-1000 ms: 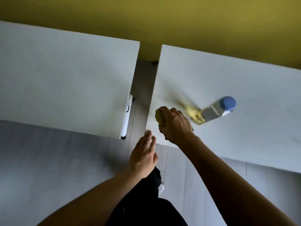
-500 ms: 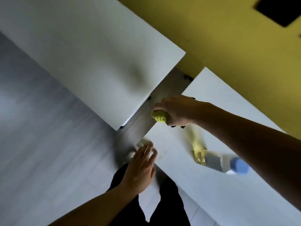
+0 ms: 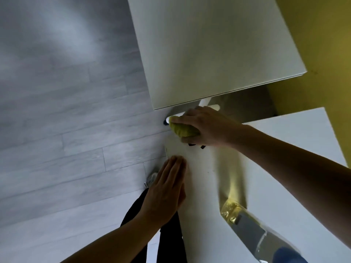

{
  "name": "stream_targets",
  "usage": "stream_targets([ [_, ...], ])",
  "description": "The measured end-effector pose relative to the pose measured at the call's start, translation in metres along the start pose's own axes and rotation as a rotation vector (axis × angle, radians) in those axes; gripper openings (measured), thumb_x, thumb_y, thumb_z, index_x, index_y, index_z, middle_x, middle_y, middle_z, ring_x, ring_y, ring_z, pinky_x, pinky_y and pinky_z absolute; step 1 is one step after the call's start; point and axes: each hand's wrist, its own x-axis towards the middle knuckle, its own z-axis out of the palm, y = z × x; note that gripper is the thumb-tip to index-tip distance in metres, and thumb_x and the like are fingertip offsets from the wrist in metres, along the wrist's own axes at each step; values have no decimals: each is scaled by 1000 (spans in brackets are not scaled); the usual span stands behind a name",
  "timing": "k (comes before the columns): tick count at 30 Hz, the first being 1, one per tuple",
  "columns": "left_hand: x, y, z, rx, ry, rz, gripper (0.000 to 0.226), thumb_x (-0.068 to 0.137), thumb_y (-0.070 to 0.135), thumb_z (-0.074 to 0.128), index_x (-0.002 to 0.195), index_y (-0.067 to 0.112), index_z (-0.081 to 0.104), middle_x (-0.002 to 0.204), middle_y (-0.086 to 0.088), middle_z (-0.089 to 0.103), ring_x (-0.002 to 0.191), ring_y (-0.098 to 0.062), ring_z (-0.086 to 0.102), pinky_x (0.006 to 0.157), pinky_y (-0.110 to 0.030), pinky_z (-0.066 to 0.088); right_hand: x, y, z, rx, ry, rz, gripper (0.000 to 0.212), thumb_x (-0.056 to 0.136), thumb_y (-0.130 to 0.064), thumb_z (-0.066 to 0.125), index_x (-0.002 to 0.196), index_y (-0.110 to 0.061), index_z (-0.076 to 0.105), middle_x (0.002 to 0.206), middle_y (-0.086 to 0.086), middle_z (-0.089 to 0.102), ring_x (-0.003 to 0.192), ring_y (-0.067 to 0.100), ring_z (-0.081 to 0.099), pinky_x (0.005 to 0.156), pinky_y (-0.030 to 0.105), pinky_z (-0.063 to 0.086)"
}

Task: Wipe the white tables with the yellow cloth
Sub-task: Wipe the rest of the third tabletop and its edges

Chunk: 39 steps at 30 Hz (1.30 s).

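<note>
While right hand grips yellow cloth, left hand lies flat.

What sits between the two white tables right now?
In the head view, a strip of grey floor and a white table leg show in the gap. The right hand holds the yellow cloth at the near table edge, below the far table.

The near white table had a smooth, matt top, and the far white table showed the same flat finish. The yellow cloth looked soft and crumpled. The bottle was clear, glossy plastic with a grey label. The floor was pale grey wood-look planking, faintly sheened.
</note>
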Motion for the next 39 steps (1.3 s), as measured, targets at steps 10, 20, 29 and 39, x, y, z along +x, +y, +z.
stream_targets([
  [10, 2, 13, 13, -26, 86, -93, 78, 99, 14, 56, 165, 9, 14, 166, -13, 26, 155, -29, 23, 124, -47, 22, 25, -24, 53, 126, 8, -116, 57, 102, -55, 23, 154, -33, 29, 139, 4, 45, 121, 26, 43, 100, 46, 42],
  [20, 1, -1, 10, 78, 70, -6, 60, 104, 22, 43, 159, 3, 31, 162, -17, 35, 152, -32, 29, 121, -49, 31, -62, 63, 55, -27, 186, 104, 50, 101, -41, 40, 147, -21, 43, 137, 12, 50, 120, 35, 48, 100, 47, 38],
  [29, 0, 5, 15, 76, 36, -60, 63, 103, 28, 41, 158, 0, 33, 162, -20, 36, 151, -35, 29, 117, -53, 32, -84, 68, 60, -95, 331, 245, 48, 94, -36, 54, 137, -18, 43, 129, 19, 53, 112, 43, 51, 93, 51, 41],
  [39, 2, 3, 7, 65, -66, -82, 59, 108, 30, 40, 159, 0, 34, 163, -20, 36, 151, -41, 34, 111, -58, 48, -77, 49, 60, -23, 302, 235, 57, 95, -47, 46, 144, -17, 45, 138, 14, 50, 124, 36, 47, 105, 49, 38],
])
